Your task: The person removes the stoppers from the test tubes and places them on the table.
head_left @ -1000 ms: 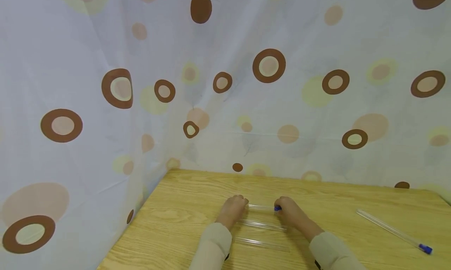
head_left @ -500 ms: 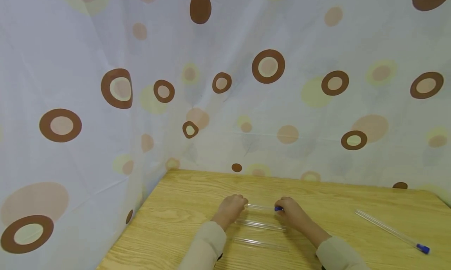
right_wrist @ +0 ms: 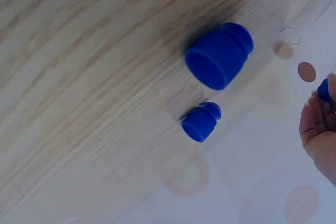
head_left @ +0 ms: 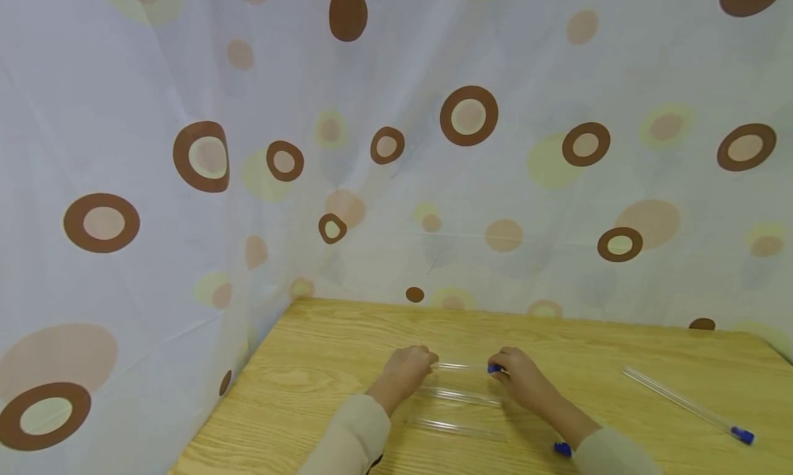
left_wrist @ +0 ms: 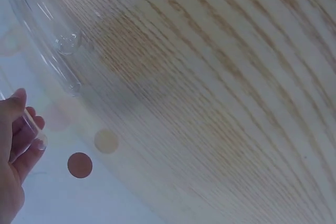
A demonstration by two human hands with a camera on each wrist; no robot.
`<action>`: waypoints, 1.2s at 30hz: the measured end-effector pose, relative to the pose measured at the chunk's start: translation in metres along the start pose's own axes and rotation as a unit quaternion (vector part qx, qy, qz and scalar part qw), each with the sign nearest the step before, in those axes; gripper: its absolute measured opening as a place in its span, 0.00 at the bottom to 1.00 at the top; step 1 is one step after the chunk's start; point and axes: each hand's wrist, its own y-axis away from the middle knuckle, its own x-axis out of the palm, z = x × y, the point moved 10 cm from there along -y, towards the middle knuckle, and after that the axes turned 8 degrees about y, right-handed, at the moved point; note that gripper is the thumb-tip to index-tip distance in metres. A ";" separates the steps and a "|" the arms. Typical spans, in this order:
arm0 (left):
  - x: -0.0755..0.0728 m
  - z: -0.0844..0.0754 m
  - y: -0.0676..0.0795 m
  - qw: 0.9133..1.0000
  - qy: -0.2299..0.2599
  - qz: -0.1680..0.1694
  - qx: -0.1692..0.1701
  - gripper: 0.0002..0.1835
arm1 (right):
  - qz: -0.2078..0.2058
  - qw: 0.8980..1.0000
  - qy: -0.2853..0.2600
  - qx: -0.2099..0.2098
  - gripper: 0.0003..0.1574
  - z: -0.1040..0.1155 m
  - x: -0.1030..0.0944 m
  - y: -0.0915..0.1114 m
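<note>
A clear test tube (head_left: 463,366) is held crosswise between both hands above the far part of the table. My left hand (head_left: 405,370) grips its left end; in the left wrist view the rounded tip (left_wrist: 40,141) pokes out between the curled fingers. At the right end, my right hand (head_left: 520,378) pinches a blue cap (head_left: 494,369) that sits in line with the tube's mouth. The right wrist view shows this cap (right_wrist: 324,91) partly covered by the fingers. Two more clear tubes (head_left: 461,396) (head_left: 458,429) lie parallel on the table, nearer the body.
Two loose blue caps (right_wrist: 219,56) (right_wrist: 201,122) lie on the wooden table (head_left: 347,337) below the right wrist. Farther right, a clear tube (head_left: 678,400) with a blue cap (head_left: 742,435) on its near end lies slantwise. A dotted curtain (head_left: 533,186) hangs behind and at left.
My right hand and the pinched cap have shifted slightly right. The right sleeve has moved right too, and a blue cap on the table now shows beside it. The left hand stays nearly in place.
</note>
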 end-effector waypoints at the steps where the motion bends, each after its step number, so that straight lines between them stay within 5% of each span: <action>1: -0.002 -0.001 0.001 1.000 0.000 -0.002 0.000 0.10 | -0.004 1.000 0.000 -0.001 0.06 0.001 -0.002 0.001; 9: -0.013 -0.005 0.004 1.000 0.015 -0.022 -0.004 0.10 | 0.007 1.000 0.001 0.013 0.07 -0.002 -0.007 0.004; 17: -0.017 -0.011 0.007 0.998 -0.013 -0.054 0.029 0.08 | 0.011 1.000 0.005 0.004 0.07 0.000 -0.008 0.009; 36: -0.023 -0.027 0.025 0.995 -0.025 -0.068 0.065 0.08 | -0.017 0.999 -0.008 -0.037 0.09 0.012 -0.016 0.031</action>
